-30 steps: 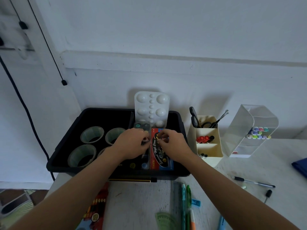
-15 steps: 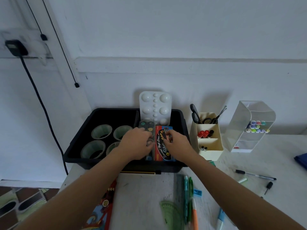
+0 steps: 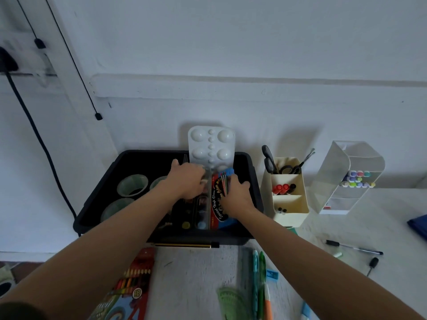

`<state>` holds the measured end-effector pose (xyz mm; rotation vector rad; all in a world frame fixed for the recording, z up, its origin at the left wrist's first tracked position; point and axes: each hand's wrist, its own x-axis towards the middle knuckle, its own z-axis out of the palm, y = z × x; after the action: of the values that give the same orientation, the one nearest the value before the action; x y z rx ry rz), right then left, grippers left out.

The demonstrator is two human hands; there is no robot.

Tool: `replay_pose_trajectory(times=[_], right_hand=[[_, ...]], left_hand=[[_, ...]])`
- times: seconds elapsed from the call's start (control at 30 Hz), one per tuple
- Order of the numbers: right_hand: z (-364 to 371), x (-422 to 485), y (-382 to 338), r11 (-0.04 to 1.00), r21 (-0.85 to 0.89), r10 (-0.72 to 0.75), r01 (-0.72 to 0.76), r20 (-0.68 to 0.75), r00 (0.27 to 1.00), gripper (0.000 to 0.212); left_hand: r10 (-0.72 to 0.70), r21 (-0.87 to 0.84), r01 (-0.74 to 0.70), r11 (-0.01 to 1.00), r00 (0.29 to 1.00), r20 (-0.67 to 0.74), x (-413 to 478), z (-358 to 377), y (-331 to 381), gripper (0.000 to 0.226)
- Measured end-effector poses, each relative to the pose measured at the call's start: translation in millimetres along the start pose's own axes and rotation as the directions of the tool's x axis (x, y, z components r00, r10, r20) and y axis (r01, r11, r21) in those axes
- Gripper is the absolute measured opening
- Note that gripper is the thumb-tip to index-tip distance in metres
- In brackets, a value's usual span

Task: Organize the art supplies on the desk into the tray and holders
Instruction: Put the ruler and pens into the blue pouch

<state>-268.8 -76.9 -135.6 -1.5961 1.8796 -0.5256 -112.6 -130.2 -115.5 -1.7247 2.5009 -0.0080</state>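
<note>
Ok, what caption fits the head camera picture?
Left hand on paint set, right hand on red box, in black tray.

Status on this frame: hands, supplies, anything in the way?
Left hand grips paint set, right hand grips red-blue box, both inside black tray. Palette leans at back. Pens, pencil not yet stowed.

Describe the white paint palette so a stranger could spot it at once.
Start at the black tray. At its back, the white paint palette stands upright, rising above the rim. Nothing else there is white or studded with round domes.
</note>
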Motion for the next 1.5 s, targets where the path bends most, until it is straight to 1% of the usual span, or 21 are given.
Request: replay_pose_trajectory(times=[0.07,0.13,0.2,0.3,0.37,0.5,0.57,0.6,0.77,0.83,0.93,1.0,1.1,1.2,1.27,1.37,1.43,1.5], right_hand=[[-7,-7,-2,0.995,0.036,-0.096,0.098,-0.040,0.995,0.061],[-15,-13,-2,0.985,0.034,-0.165,0.169,-0.096,0.982,0.058],[-22,-15,2,0.979,0.051,-0.185,0.197,-0.182,0.966,0.058],[-31,-12,9,0.974,0.091,-0.173,0.206,-0.282,0.944,0.064],[-34,-9,12,0.971,0.114,-0.164,0.209,-0.316,0.934,0.065],[-31,-1,15,0.967,0.132,-0.169,0.219,-0.311,0.935,0.067],[-27,1,17,0.970,0.124,-0.165,0.210,-0.299,0.940,0.068],[-25,1,18,0.972,0.112,-0.165,0.205,-0.290,0.943,0.068],[-17,2,18,0.977,0.042,-0.191,0.208,-0.247,0.950,0.067],[-15,2,18,0.981,0.024,-0.184,0.195,-0.231,0.955,0.066],[-11,3,16,0.986,0.005,-0.164,0.168,-0.191,0.968,0.059],[-9,3,15,0.990,0.005,-0.136,0.139,-0.158,0.978,0.052],[-5,4,13,0.993,0.073,-0.088,0.096,-0.102,0.991,0.048],[0,10,8,0.986,0.160,-0.040,0.051,-0.072,0.997,0.050],[5,15,5,0.978,0.206,0.002,0.010,-0.058,0.998,0.048],[11,24,6,0.966,0.258,0.023,-0.006,-0.062,0.998,0.046],[12,30,7,0.957,0.290,0.026,-0.006,-0.066,0.997,0.045],[14,34,9,0.940,0.341,0.050,-0.022,-0.073,0.996,0.044]], left_hand=[[0.046,-0.024,-0.046,0.999,0.999,-0.018,11,-2,-11,0.025],[0.064,-0.075,-0.062,0.995,0.998,0.027,24,0,-20,0.022],[0.089,-0.109,-0.080,0.991,0.993,0.078,35,1,-26,0.025],[0.162,-0.089,-0.149,0.985,0.974,0.159,48,-6,-23,0.053],[0.181,-0.077,-0.167,0.983,0.953,0.244,55,-16,-19,0.069],[0.148,-0.073,-0.130,0.989,0.892,0.426,76,-20,-21,0.091],[0.152,-0.073,-0.133,0.988,0.879,0.451,82,-17,-20,0.104],[0.161,-0.079,-0.140,0.987,0.878,0.450,81,-18,-19,0.107],[0.193,-0.161,-0.140,0.977,0.900,0.390,72,-19,-19,0.094],[0.191,-0.166,-0.139,0.976,0.916,0.352,70,-19,-21,0.091],[0.182,-0.195,-0.131,0.972,0.944,0.276,67,-25,-25,0.088],[0.196,-0.215,-0.151,0.965,0.958,0.208,65,-32,-27,0.084],[0.223,-0.210,-0.192,0.959,0.966,0.132,59,-40,-33,0.078],[0.207,-0.294,-0.181,0.939,0.976,0.061,47,-47,-41,0.071],[0.202,-0.350,-0.186,0.918,0.979,0.009,40,-49,-45,0.063],[0.197,-0.370,-0.190,0.909,0.980,-0.020,32,-51,-44,0.056],[0.178,-0.401,-0.190,0.896,0.982,-0.065,29,-52,-39,0.048],[0.113,-0.450,-0.173,0.876,0.981,-0.158,28,-52,-31,0.041]])
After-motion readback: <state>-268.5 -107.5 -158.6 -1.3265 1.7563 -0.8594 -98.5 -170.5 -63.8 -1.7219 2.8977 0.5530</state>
